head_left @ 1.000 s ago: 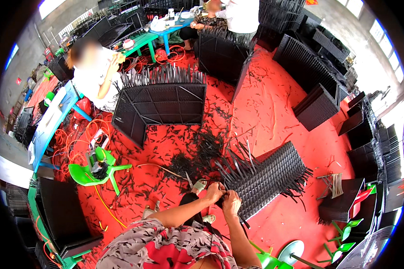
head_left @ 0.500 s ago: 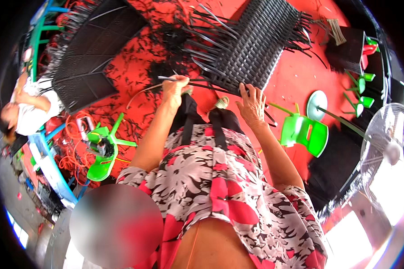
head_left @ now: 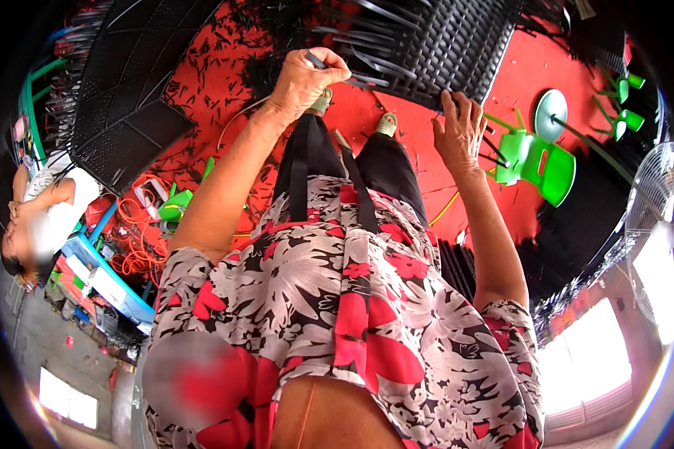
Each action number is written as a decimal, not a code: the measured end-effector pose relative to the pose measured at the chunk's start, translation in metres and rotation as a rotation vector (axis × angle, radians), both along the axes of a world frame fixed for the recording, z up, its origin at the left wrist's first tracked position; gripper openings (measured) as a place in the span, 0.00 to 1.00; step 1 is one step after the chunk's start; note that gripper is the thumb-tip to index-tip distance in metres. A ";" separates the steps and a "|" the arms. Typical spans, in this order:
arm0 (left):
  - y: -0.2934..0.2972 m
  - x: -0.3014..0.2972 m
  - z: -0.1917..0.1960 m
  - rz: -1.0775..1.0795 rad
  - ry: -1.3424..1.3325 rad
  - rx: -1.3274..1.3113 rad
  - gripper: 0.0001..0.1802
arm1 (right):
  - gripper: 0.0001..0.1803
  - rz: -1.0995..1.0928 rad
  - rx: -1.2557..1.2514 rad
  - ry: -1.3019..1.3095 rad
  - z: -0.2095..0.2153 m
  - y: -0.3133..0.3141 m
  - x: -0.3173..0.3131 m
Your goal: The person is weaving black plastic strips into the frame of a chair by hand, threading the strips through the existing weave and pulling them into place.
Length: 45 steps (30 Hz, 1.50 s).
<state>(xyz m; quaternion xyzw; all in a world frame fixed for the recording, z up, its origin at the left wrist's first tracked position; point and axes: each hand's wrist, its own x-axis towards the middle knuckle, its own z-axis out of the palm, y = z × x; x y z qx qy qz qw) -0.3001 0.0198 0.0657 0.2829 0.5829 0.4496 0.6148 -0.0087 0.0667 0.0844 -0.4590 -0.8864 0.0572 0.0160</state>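
A woven panel of glossy black flat strips [head_left: 457, 45] lies ahead of me, with loose strip ends [head_left: 374, 49] fanning out on its left. Thumb and fingers of my left hand [head_left: 307, 84] pinch one dark strip [head_left: 367, 81], which runs to the panel's near left side. A short end of that strip sticks up past the fingers. My right hand [head_left: 460, 138] has its fingers apart, the tips at the panel's near right corner. Whether those tips press on the weave or only rest at its edge, I cannot tell.
Black scraps litter the red floor [head_left: 236, 56]. A larger dark panel [head_left: 138, 86] is at the left, near a person in white [head_left: 52, 198] and an orange hose [head_left: 135, 228]. On the right are a green chair [head_left: 532, 157], a round disc on a pole [head_left: 550, 112] and a fan [head_left: 655, 183].
My view has shifted, so panel and hands appear higher in the picture. My left hand has turned, and the strip end that pointed left now angles up. My right hand stays by the panel's edge.
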 end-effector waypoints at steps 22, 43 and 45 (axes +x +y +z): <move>-0.047 -0.015 0.023 -0.037 0.656 -0.079 0.08 | 0.22 0.110 -0.052 0.498 0.004 -0.006 -0.040; -0.004 0.007 -0.002 0.271 -0.041 -0.123 0.07 | 0.30 -0.319 -0.133 -0.219 0.024 -0.001 -0.018; 0.004 -0.025 0.003 0.299 0.120 -0.083 0.06 | 0.31 -0.324 -0.107 -0.265 0.017 -0.006 -0.016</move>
